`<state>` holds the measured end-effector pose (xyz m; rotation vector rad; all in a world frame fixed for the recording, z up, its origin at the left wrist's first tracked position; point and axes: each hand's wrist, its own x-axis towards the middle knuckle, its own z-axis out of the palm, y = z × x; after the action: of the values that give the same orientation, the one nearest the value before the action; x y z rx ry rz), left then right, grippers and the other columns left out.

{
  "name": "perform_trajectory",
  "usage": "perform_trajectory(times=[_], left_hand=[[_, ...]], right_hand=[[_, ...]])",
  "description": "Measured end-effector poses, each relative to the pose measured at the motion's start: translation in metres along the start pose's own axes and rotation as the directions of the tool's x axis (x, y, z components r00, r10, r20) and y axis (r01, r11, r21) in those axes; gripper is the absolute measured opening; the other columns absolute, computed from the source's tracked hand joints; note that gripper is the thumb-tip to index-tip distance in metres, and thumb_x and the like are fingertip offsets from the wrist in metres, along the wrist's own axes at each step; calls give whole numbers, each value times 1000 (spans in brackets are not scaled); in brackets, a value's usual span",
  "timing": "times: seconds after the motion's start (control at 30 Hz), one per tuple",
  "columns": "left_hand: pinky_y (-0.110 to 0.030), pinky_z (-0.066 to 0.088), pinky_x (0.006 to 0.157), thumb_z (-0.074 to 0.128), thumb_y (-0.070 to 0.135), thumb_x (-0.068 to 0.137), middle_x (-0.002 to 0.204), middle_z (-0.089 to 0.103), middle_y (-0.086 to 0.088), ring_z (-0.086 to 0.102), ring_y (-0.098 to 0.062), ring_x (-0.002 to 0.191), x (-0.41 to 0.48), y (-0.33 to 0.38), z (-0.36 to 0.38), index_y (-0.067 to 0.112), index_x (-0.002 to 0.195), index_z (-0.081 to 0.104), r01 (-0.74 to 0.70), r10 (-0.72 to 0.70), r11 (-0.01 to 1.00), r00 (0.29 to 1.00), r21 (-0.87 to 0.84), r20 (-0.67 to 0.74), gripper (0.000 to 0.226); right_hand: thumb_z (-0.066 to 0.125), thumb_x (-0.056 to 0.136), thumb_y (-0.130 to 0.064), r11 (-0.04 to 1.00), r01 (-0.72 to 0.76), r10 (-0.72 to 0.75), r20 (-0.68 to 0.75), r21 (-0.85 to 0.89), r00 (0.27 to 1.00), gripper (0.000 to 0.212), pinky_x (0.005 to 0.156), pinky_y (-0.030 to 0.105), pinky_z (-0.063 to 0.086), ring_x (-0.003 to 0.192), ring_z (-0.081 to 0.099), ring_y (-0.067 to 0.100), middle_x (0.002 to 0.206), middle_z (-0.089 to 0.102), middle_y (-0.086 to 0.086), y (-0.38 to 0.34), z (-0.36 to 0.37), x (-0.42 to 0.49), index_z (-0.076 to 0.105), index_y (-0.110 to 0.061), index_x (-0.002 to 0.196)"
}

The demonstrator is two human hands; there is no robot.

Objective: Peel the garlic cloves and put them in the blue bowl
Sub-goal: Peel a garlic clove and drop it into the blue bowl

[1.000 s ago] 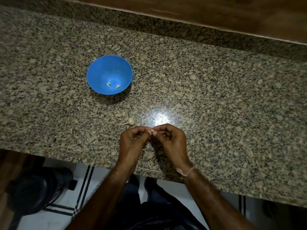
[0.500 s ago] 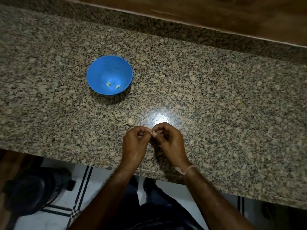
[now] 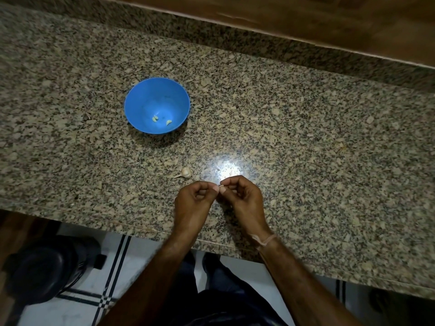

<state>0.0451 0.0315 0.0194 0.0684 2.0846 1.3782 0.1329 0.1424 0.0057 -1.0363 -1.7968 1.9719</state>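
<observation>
Clove (image 3: 221, 185) slightly rightward; garlic bulb (image 3: 186, 172) stem leftward

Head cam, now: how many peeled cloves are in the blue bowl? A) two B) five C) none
A: two pale cloves lie on the bottom of the blue bowl, a little apart from each other.

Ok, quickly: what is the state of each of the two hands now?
Left hand: closed, pinching a garlic clove.
Right hand: closed, pinching the same clove.
</observation>
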Motion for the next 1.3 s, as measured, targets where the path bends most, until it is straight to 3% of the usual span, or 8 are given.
perform_trajectory(times=[0.2, 0.4, 0.63, 0.7, 0.8, 0.93, 1.13, 1.3], left_hand=[[-23, 54, 68, 75, 17, 93, 78, 78, 5, 73, -9, 74, 1, 3, -1, 19, 90, 80, 5, -5, 1000, 1000, -10, 20, 6], [-18, 51, 61, 70, 9, 96, 74, 74, 0, 67, -6, 67, 0, 4, -1, 9, 95, 78, 63, -51, 983, 996, -172, 75, 8], [-24, 51, 65, 69, 11, 97, 79, 71, -8, 62, -13, 70, 0, 1, -1, 4, 101, 76, 219, -164, 897, 972, -385, 170, 11], [-23, 50, 62, 67, 11, 99, 78, 70, -7, 60, -11, 68, 1, 1, -1, 3, 101, 76, 187, -136, 918, 977, -351, 164, 12], [-22, 48, 61, 64, 14, 101, 74, 70, -1, 60, -8, 67, 1, 2, 0, 6, 99, 75, 125, -86, 954, 985, -273, 149, 14], [-32, 57, 71, 64, 23, 101, 78, 76, 3, 72, -12, 74, -1, 2, 3, 16, 92, 75, -51, 53, 998, 994, -22, 96, 16], [-26, 59, 69, 79, 24, 89, 78, 75, 12, 69, -3, 73, 0, 1, 0, 26, 88, 75, -109, 117, 984, 992, 138, -53, 4], [-22, 59, 87, 66, 11, 99, 106, 77, 14, 70, 4, 100, -3, 7, 1, 22, 115, 77, -216, 218, 972, 976, 93, -3, 22]], right_hand=[[76, 93, -5, 999, 31, -31, -7, -40, 999, 7, 88, 55, 61, 94, 75, 28, 92, 78, 4, -5, 0, -2, 77, -11, 96], [79, 91, -6, 998, -16, 18, -36, 69, 999, 6, 90, 61, 60, 95, 75, 39, 95, 78, 14, -4, 2, -1, 77, -9, 97], [74, 91, 5, 966, -104, 110, -14, 238, 994, 8, 80, 41, 64, 86, 75, 29, 92, 77, 18, -11, 3, -4, 72, 6, 98], [74, 91, 5, 971, -97, 102, -14, 217, 995, 8, 81, 42, 64, 87, 75, 30, 93, 77, 20, -11, 2, -3, 73, 6, 99], [75, 92, 1, 949, -146, 153, -1, 278, 988, 9, 89, 53, 60, 91, 72, 39, 98, 74, 28, -9, 3, -2, 74, 2, 100], [76, 94, -9, 881, -272, 280, 38, 387, 959, 17, 97, 60, 52, 93, 64, 36, 96, 71, 26, -6, 8, 0, 72, 3, 104], [76, 95, -13, 880, -290, 303, 24, 376, 953, 15, 84, 43, 52, 79, 65, 21, 85, 72, 12, -11, 6, 1, 74, 1, 100], [78, 94, -22, 916, -262, 263, 39, 305, 964, 20, 90, 50, 53, 89, 67, 37, 98, 76, 23, -6, 1, 2, 75, -2, 100]])
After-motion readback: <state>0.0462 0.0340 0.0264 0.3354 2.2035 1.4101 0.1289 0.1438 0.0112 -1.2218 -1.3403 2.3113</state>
